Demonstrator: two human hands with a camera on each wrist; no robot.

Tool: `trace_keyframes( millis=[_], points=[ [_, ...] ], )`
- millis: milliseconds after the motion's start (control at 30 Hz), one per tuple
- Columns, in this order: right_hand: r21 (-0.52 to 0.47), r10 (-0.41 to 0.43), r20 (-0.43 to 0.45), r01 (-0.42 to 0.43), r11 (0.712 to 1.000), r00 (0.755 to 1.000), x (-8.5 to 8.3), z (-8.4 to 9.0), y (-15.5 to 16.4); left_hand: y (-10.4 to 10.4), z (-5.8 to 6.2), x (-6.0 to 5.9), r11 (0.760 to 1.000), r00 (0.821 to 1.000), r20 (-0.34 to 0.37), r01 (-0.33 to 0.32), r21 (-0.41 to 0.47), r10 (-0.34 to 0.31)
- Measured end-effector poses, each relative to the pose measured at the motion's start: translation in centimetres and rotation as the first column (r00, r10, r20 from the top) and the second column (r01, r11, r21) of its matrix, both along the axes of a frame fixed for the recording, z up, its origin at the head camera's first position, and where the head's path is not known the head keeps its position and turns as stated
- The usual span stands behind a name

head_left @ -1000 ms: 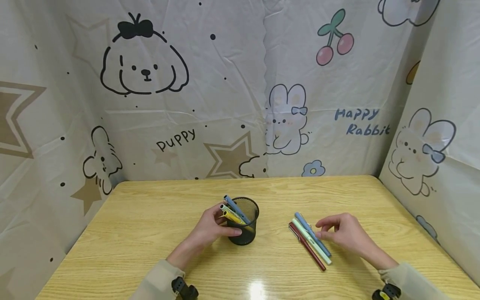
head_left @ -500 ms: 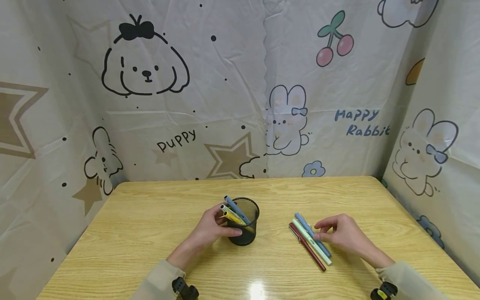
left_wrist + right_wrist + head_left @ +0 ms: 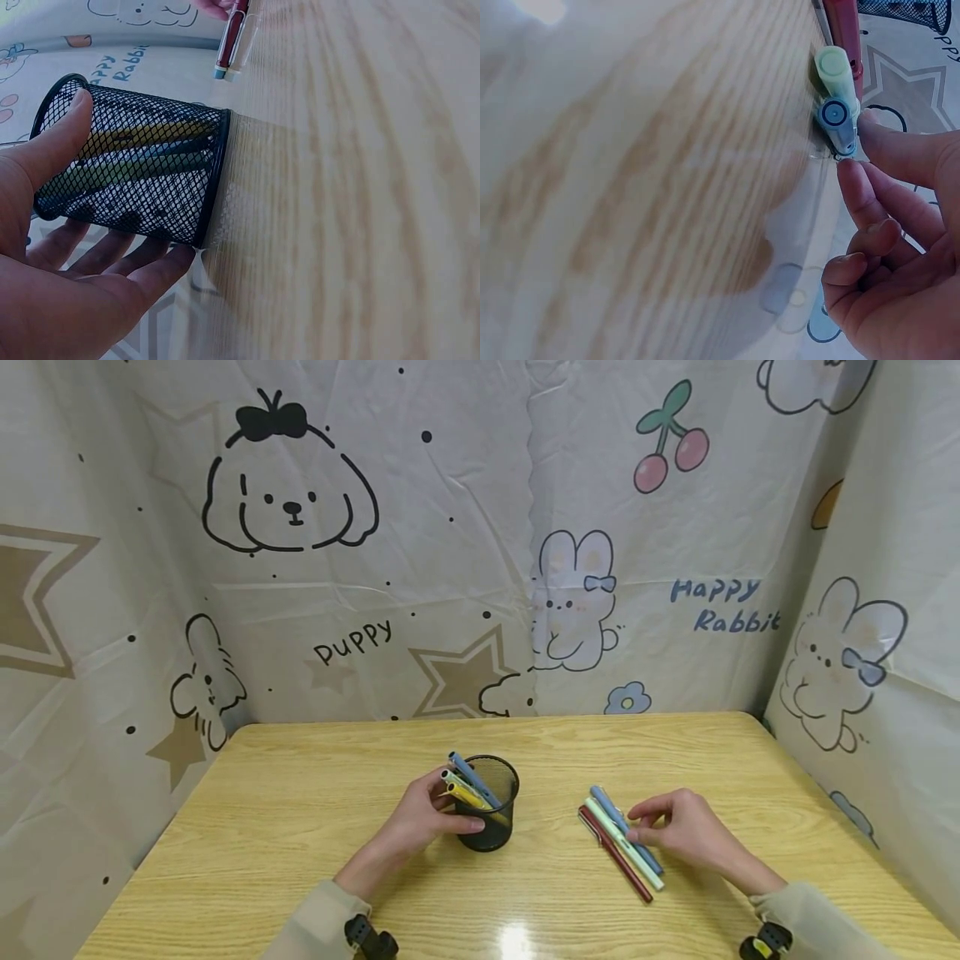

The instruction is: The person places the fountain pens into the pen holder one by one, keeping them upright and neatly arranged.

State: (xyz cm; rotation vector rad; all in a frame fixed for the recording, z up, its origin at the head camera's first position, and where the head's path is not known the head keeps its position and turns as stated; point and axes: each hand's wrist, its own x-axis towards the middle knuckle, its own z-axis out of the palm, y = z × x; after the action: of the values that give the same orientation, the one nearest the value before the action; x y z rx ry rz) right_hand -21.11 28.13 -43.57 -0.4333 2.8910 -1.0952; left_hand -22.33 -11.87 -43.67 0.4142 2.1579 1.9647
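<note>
A person's left hand point(image 3: 427, 818) wraps around a black mesh pen cup point(image 3: 491, 802) standing near the middle of the wooden bench point(image 3: 300, 827), thumb on one side and fingers curled round the other. Three pens already stand in the cup: a blue one point(image 3: 468, 774), a yellow one point(image 3: 465, 794) and a pale green one point(image 3: 452, 777), all leaning toward the left edge. Toward the right edge, three more pens lie side by side, touching: a dark red pen point(image 3: 617, 857), a mint green pen point(image 3: 626, 847) and a blue pen point(image 3: 609, 805). The right hand point(image 3: 686, 831) rests over this row, its thumb and fingertips closing on the blue pen from above; the right wrist view shows fingertips touching its end, the pen not yet lifted. By the count, the job looks half done, three pens in the cup and three on the bench. A cartoon-printed curtain point(image 3: 480, 543) hangs behind the far edge.
</note>
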Motion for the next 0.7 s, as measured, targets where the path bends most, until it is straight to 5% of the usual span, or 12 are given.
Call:
trace_keyframes(
  millis=[700],
  points=[
    [-0.011, 0.000, 0.027, 0.000, 1.000, 1.000, 0.1, -0.1, 1.2, 0.0, -0.2, -0.1, 1.000, 1.000, 0.003, -0.007, 0.003, 0.007]
  ],
)
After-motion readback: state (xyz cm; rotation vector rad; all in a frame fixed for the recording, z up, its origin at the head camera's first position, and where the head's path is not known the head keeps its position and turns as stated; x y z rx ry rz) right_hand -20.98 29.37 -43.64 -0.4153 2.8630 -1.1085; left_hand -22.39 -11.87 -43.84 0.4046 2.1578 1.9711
